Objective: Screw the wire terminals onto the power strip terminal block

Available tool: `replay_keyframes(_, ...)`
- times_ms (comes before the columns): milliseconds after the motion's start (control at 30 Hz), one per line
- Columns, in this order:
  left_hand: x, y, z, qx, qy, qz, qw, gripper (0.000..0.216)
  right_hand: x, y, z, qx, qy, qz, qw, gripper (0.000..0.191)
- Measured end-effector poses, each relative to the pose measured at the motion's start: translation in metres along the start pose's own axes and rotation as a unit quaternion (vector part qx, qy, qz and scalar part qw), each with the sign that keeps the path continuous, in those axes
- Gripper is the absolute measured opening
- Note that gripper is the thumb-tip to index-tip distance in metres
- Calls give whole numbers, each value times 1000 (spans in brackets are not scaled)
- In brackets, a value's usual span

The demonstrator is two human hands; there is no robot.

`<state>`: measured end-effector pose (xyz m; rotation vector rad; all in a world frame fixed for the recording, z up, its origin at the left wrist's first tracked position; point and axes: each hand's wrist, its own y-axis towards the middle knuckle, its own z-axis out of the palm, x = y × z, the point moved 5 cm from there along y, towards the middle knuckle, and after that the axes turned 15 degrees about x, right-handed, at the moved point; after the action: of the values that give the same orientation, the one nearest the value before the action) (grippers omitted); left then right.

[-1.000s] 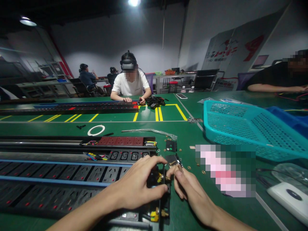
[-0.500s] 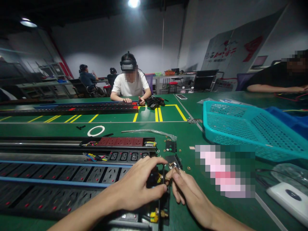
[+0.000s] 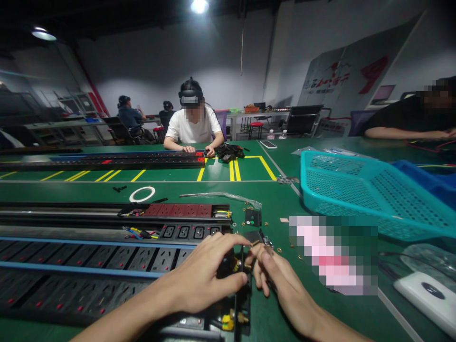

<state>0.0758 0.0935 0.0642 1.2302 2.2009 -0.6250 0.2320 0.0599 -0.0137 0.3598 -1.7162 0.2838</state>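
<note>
My left hand (image 3: 203,278) is curled over the right end of a long black power strip (image 3: 89,268), thumb and fingers gripping its end. My right hand (image 3: 276,275) is beside it, fingertips pinched on a small brass part at the strip's end plate (image 3: 253,236). Yellow terminals (image 3: 228,322) show at the end of a nearer strip below my hands. Small brass nuts (image 3: 280,248) lie scattered on the green table just beyond my fingers.
More black strips (image 3: 107,213) lie behind, one with red sockets (image 3: 180,209). A turquoise basket (image 3: 359,190) sits at right, a white device (image 3: 425,297) near the right edge, a white ring (image 3: 142,193) further back. A person in a white shirt (image 3: 194,126) works opposite; another person's arm (image 3: 402,133) rests far right.
My right hand has shifted slightly left and closer to my left hand, fingers tightening on the small part. My left hand has stayed in place.
</note>
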Motion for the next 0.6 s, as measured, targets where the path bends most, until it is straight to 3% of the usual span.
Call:
replay_keyframes(133, 0, 0, 0, -3, 4, -6, 1000, 46, 13, -2, -17, -105, -46, -47, 992, 46)
replay_keyframes(333, 1, 0, 0, -7, 4, -8, 1000, 48, 26, -8, -28, -171, -79, -39, 981, 45)
replay_keyframes(600, 2, -1, 1, -10, -4, -15, 1000, 49, 29, -7, -26, -184, -52, -58, 980, 45)
